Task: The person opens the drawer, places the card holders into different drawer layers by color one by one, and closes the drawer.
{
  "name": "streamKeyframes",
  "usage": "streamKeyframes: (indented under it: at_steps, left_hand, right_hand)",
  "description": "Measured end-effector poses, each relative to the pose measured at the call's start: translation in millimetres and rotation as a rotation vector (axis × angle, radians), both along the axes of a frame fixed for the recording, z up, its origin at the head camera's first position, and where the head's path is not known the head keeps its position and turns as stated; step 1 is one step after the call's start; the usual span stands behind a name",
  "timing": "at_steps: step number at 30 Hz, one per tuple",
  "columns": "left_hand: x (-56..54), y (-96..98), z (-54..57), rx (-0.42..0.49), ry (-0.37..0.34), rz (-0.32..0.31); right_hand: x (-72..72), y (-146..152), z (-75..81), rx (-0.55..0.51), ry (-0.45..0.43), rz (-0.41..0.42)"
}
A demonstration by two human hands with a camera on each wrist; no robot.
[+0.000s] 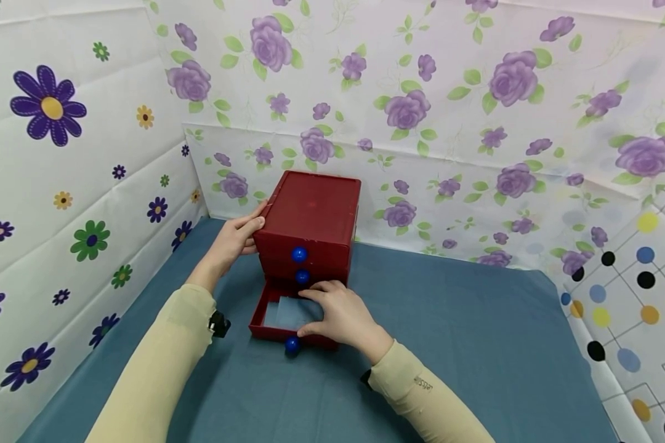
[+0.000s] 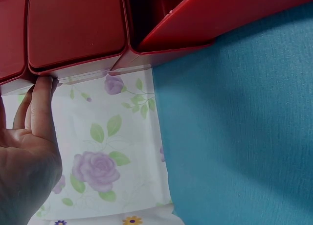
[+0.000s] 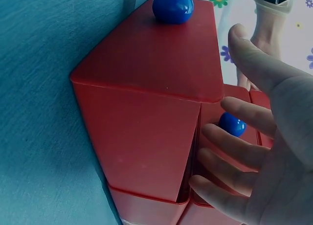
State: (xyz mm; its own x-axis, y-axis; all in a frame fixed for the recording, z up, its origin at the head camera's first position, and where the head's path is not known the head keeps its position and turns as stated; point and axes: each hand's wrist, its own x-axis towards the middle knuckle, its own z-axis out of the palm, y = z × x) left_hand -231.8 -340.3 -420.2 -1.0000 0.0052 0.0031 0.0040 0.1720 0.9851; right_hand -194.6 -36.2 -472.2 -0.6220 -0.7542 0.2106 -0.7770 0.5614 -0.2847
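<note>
A red drawer cabinet [image 1: 313, 206] with round blue knobs stands on the table, its bottom drawer [image 1: 266, 333] pulled out. Inside that drawer lie flat pale-blue pieces [image 1: 295, 312], partly covered by my right hand [image 1: 340, 312]. This hand hovers over the drawer's right side, thumb close to the front rim and fingers spread. The right wrist view shows its fingers [image 3: 239, 149] apart, holding nothing. My left hand [image 1: 233, 241] rests against the cabinet's left side near the top edge. Its straight fingers [image 2: 43, 110] touch the side in the left wrist view.
A blue cloth [image 1: 454, 344] covers the table. Behind the cabinet hangs a white sheet with purple roses [image 1: 407, 111]. A flowered sheet [image 1: 88, 184] borders the left, and a dotted one [image 1: 626, 320] the right.
</note>
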Motion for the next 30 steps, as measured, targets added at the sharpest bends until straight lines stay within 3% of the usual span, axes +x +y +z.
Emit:
streamKeyframes:
  at_steps: [10,17,21,24,30]
  left_hand:
    - [-0.4,0.0,0.6,-0.014,-0.007,0.008]
    - [0.9,0.7,2.5,-0.013,-0.009,0.002]
    - [1.0,0.5,2.8,-0.014,-0.011,-0.002]
    - [1.2,0.2,2.8,-0.017,-0.012,-0.002]
    - [1.4,0.5,3.5,-0.021,-0.012,-0.003]
  right_hand:
    - [1.2,4,4.0,-0.109,-0.067,0.009]
    - [9.3,9,7.8,-0.293,-0.188,0.076]
    - [18.0,13,11.4,-0.377,-0.376,0.114]
    - [25.0,14,12.1,-0.405,-0.569,0.137]
    - [39.1,17,7.4,-0.337,-0.932,0.181]
